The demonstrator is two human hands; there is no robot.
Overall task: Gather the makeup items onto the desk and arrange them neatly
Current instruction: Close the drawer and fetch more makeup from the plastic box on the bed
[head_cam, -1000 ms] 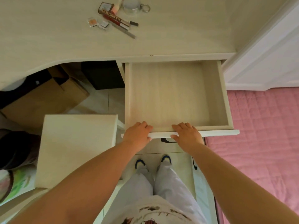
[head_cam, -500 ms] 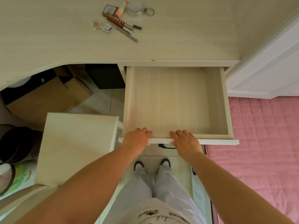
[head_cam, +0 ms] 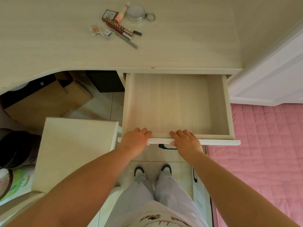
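Several makeup items lie in a loose cluster at the far middle of the pale wooden desk (head_cam: 172,51): a round silver compact (head_cam: 136,13) with a key ring (head_cam: 151,16), a pink tube (head_cam: 121,13), a brown palette (head_cam: 109,14), a dark red COLORKEY tube (head_cam: 118,27), a grey pencil (head_cam: 129,41) and two small clear pans (head_cam: 95,29). Below the desk edge a drawer (head_cam: 227,105) stands pulled out, with nothing inside. My left hand (head_cam: 134,140) and my right hand (head_cam: 186,141) grip its white front panel (head_cam: 219,142), fingers over the top edge.
A pale stool (head_cam: 73,153) stands left of the drawer. Under the desk are a cardboard box (head_cam: 49,102) and a dark bin (head_cam: 14,148). A pink bedspread (head_cam: 265,145) and a white cabinet door (head_cam: 270,76) are at the right. My feet stand below the drawer.
My view has tilted up, so the desk and makeup sit lower in the picture. The drawer has slid slightly inward. Both hands remain on its front panel.
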